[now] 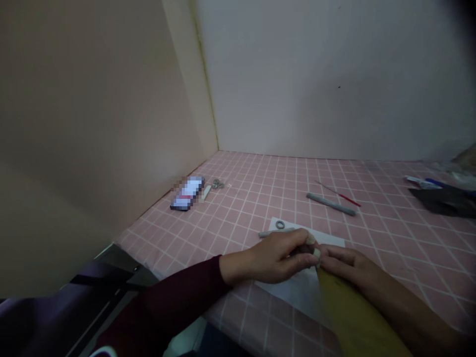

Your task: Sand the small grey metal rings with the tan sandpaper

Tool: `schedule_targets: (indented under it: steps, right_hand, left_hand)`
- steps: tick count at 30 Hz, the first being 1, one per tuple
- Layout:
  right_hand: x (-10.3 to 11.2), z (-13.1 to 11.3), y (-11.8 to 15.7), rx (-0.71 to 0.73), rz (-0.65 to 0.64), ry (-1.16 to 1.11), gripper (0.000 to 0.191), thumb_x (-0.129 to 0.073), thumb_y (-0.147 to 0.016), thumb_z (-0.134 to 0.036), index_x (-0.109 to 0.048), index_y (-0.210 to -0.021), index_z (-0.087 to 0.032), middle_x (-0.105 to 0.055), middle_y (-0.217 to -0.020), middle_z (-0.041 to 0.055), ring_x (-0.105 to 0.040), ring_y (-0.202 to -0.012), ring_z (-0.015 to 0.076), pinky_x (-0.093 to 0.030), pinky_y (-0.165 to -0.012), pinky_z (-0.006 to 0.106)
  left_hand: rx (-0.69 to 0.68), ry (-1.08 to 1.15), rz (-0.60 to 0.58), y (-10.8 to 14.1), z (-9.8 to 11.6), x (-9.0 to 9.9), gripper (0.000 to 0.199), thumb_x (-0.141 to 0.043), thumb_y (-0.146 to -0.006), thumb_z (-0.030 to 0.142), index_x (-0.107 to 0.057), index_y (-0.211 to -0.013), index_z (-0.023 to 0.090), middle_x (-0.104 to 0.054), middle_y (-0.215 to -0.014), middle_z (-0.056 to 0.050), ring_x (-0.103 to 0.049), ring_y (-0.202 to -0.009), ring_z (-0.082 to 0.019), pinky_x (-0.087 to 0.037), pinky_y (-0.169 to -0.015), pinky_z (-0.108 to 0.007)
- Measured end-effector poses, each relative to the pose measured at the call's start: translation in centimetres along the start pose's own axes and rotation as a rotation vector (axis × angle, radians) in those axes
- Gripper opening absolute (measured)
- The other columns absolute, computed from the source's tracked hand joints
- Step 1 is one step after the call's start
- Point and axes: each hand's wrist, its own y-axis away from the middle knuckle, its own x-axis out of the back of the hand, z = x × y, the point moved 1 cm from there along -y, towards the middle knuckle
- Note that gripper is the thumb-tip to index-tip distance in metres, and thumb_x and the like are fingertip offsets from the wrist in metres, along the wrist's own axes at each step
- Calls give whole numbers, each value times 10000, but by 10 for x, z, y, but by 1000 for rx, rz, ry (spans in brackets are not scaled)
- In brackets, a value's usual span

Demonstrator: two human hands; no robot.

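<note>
My left hand (277, 258), in a maroon sleeve, is closed above a white sheet of paper (297, 297), with pale coverings on its thumb and a fingertip. My right hand (344, 263) meets those fingertips, its own fingers closed together. Whatever lies between the fingers is too small or hidden to make out. Just behind my left hand, a grey ring (280, 225) rests on the paper, and a thin grey rod (266, 234) is partly covered by the hand. A yellow surface (349, 302) of unclear kind runs from under my right hand to the bottom edge.
On the pink checked tablecloth (253, 198) lie a grey stick (330, 204) and a thin red-handled tool (347, 199). A phone (189, 192), a white strip (207, 193) and small metal pieces (217, 184) are at the left. A dark sheet (442, 201) is far right. Walls stand behind and left.
</note>
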Motion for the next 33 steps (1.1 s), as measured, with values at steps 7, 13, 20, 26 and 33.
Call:
schedule_targets:
  steps: [7, 13, 20, 26, 33]
  right_hand:
    - [-6, -12, 5, 233, 286, 440, 356, -677, -788, -513, -591, -607, -219, -574, -617, 36, -515, -613, 195, -371, -570, 312]
    - [-6, -3, -3, -55, -26, -56, 355, -683, -770, -546, -587, -746, -205, -551, -669, 7, -471, -572, 144, -367, -555, 281]
    - [-12, -12, 3, 371, 341, 579, 268, -554, -854, -307, -479, -620, -200, -497, -598, -9, -455, -608, 146, -313, -619, 305]
    - [-4, -18, 5, 187, 128, 247, 189, -566, -828, -303, -519, -683, -191, -483, -647, -29, -446, -609, 121, -339, -568, 259]
    - [-1, -18, 4, 148, 77, 170, 223, -641, -816, -338, -521, -713, -182, -495, -659, -33, -446, -607, 105, -343, -545, 232]
  left_hand:
    - [196, 112, -136, -1, -9, 4, 198, -497, -994, 340, -481, -864, 192, -501, -757, 16, -468, -674, -116, -415, -632, -252]
    - [71, -138, -65, 2, 0, 4, 175, -454, -1003, 340, -487, -909, 195, -557, -858, -28, -493, -750, -153, -417, -719, -304]
    - [350, 187, -115, 0, -15, -1, 251, -472, -985, 401, -492, -855, 187, -437, -787, 20, -391, -690, -128, -348, -634, -257]
    - [417, 416, -115, 1, -14, -2, 272, -487, -992, 420, -492, -866, 179, -381, -754, 36, -336, -657, -113, -294, -611, -253]
    - [417, 332, -85, 3, -15, -2, 299, -457, -1008, 440, -492, -845, 191, -414, -753, 25, -361, -667, -125, -317, -615, -267]
